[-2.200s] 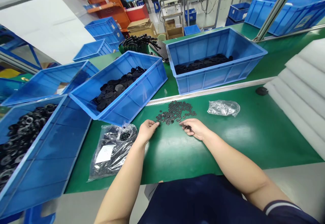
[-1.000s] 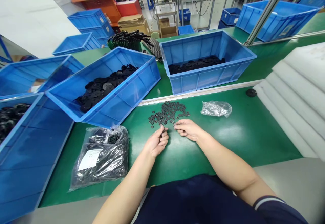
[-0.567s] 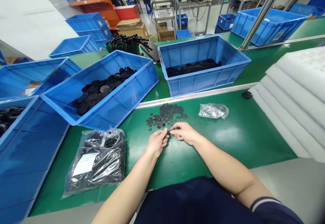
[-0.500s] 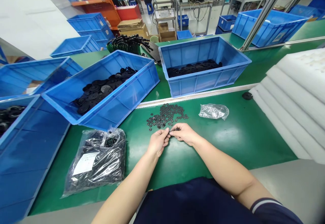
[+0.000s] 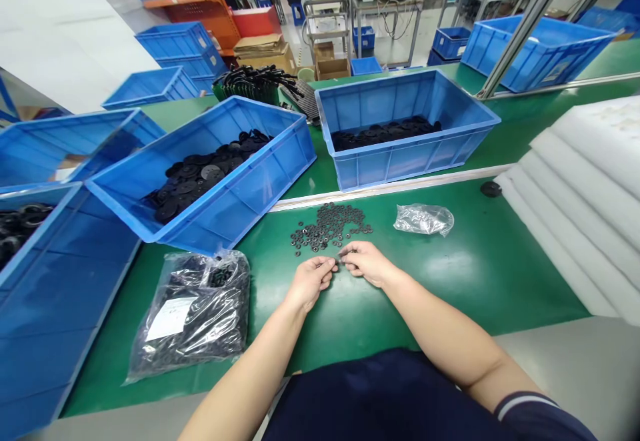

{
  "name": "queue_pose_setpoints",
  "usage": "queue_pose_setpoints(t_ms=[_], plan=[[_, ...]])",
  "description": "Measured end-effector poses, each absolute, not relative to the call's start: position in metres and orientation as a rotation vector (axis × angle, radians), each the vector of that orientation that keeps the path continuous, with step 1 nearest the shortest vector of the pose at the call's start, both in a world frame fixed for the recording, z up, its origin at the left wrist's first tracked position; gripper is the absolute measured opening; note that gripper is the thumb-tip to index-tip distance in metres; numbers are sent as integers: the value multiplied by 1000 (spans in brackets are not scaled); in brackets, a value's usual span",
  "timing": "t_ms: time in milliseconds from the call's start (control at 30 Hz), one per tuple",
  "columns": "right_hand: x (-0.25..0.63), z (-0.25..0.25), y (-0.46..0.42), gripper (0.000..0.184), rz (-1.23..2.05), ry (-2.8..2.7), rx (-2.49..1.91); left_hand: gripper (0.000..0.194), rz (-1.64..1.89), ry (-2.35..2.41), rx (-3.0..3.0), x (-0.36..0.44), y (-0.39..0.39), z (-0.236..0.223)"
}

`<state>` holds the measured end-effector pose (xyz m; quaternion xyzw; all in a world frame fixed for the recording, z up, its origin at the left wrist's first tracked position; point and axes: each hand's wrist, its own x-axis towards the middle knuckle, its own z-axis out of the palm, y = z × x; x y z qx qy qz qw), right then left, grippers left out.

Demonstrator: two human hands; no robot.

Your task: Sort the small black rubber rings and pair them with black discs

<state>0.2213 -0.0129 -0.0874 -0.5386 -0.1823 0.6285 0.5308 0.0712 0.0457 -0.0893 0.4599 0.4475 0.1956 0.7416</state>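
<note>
A loose heap of small black washers [image 5: 327,227] lies on the green bench mat [image 5: 480,281], just above my hands. My left hand [image 5: 311,281] rests on the mat at the heap's near edge, fingers curled inward. My right hand [image 5: 365,262] faces it, with a few small black washers pinched at its fingertips. The two hands nearly meet, and a small dark piece shows in the gap. The left hand's fingertips hide whatever they may hold.
To the left lie a black-filled plastic bag [image 5: 190,314] and blue crates of black rubber discs [image 5: 225,207]. A crate [image 5: 407,157] stands ahead. A crumpled clear bag [image 5: 423,219] and one black disc [image 5: 491,189] lie right, beside stacked white foam sheets [image 5: 575,214].
My left hand has come in from the heap's edge to meet my right hand at the near side of the heap. The view has turned slightly, shifting the crates in the frame.
</note>
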Motion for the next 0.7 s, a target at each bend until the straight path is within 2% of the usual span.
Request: queue_pose_setpoints(t_ms=[200,300,400,500,700], plan=[[231,-83,-12,22,1573,-320,-1155,22,292,1280,1807,51,74,-84],[230,-84,-12,29,1566,-353,-1176,25,270,1386,1983,45,88,-81],[229,-84,-13,32,1560,-348,-1183,30,376,1415,1784,40,94,-78],[229,-84,-12,29,1563,-337,-1168,30,495,1241,1277,35,89,-74],[228,-83,-14,28,1597,-389,-1128,33,441,893,905,39,65,-72]])
